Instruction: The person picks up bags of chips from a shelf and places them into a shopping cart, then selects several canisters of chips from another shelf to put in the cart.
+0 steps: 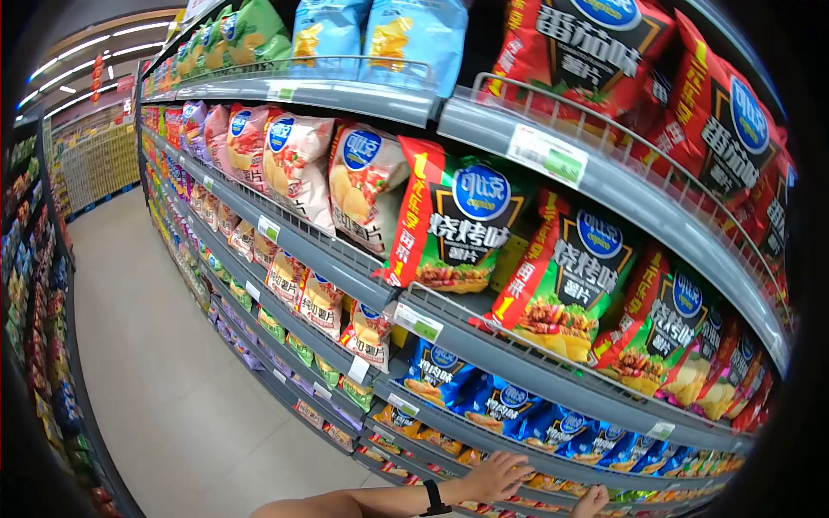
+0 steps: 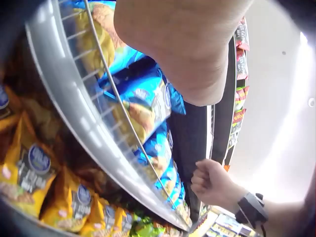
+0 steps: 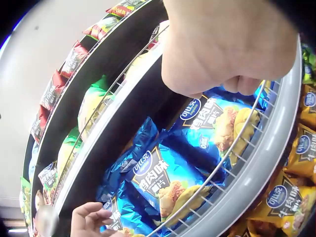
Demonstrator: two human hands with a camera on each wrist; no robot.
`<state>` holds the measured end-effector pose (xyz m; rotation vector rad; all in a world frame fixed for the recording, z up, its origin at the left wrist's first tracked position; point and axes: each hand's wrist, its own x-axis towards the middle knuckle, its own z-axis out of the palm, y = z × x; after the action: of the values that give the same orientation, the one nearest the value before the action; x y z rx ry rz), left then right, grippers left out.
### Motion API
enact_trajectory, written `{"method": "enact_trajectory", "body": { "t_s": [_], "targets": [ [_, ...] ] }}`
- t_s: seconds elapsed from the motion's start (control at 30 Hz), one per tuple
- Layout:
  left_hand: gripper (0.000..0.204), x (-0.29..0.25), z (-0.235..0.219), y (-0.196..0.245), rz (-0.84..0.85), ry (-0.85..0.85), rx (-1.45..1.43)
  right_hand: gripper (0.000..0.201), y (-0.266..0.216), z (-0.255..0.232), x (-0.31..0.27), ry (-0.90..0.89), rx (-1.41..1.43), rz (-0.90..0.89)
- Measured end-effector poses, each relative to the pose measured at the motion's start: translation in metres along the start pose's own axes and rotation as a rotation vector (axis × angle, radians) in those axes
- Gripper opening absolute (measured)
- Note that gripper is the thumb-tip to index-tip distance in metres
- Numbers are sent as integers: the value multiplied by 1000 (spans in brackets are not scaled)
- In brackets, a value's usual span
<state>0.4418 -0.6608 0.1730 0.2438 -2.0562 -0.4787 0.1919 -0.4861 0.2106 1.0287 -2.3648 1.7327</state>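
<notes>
In the head view my left hand [image 1: 496, 476], black band on the wrist, is held before the lower shelves with its fingers spread and slightly bent, holding nothing. To its right is my right hand [image 1: 591, 501], fingers curled in, nothing visible in it. The left wrist view shows this right hand [image 2: 212, 182] as a fist. Blue chip bags [image 3: 163, 180] stand behind a wire rail, nearest to both hands; the right wrist view shows the left hand [image 3: 91, 219] by the lowest of them. No contact with a bag can be made out.
Green and red barbecue bags [image 1: 479, 224] and pale pink bags [image 1: 298, 164] fill the shelf above. Red bags [image 1: 596, 52] stand at the top right. Orange bags [image 2: 29, 173] lie below the blue ones. A tiled aisle floor [image 1: 155, 345] runs along the left.
</notes>
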Motion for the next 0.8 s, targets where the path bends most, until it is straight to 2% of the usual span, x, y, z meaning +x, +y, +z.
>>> {"method": "enact_trajectory", "body": {
  "t_s": [0.07,0.1,0.13,0.17,0.2,0.23,0.3,0.37,0.4,0.43,0.5,0.53,0.6,0.63,0.67,0.7,0.73,0.77,0.8],
  "targets": [
    [57,-11,21,16,-9,-142,-147,22,-14,3,-18,-8,41,-53],
    [59,-14,27,23,-10,-210,-217,22,-6,3,-25,-11,30,-87],
    [64,-12,28,34,-123,-425,-298,21,10,7,-33,-12,18,-121],
    [65,-9,30,43,-88,-399,-293,20,29,7,-43,-9,6,-154],
    [67,-7,34,53,-51,-375,-292,19,57,-8,-45,-375,132,87],
    [68,0,33,68,-14,-352,-292,22,50,-11,-61,-370,217,125],
    [56,14,22,106,-14,-316,-331,30,35,-12,-99,-358,385,196],
    [49,30,15,149,21,-323,-395,44,77,-36,-124,-694,565,528],
    [54,20,43,148,214,-286,-370,45,89,-46,-130,-687,580,519],
    [53,1,67,154,113,-429,-372,47,101,-59,-138,-678,593,510],
    [52,-12,82,189,-88,-717,-374,50,115,-87,-153,-653,618,491],
    [48,-37,126,190,15,-531,-628,52,122,-103,-166,-634,632,489],
    [49,-35,135,223,-143,-819,-732,55,145,-140,-210,-555,670,511],
    [50,-34,141,243,-199,-1001,-788,56,164,-158,-225,-599,616,463],
    [44,-41,152,265,-137,-833,-799,63,186,-171,-232,-580,1024,637],
    [45,-76,194,265,-10,-660,-794,86,225,-193,-257,-663,932,686],
    [16,-77,198,280,-60,-771,-793,70,210,-197,-263,-618,665,381],
    [10,-77,212,293,97,-707,-813,53,180,-204,-263,-503,360,121],
    [9,-88,222,303,-69,-938,-861,44,159,-233,-262,-511,465,121]
  ]
}}
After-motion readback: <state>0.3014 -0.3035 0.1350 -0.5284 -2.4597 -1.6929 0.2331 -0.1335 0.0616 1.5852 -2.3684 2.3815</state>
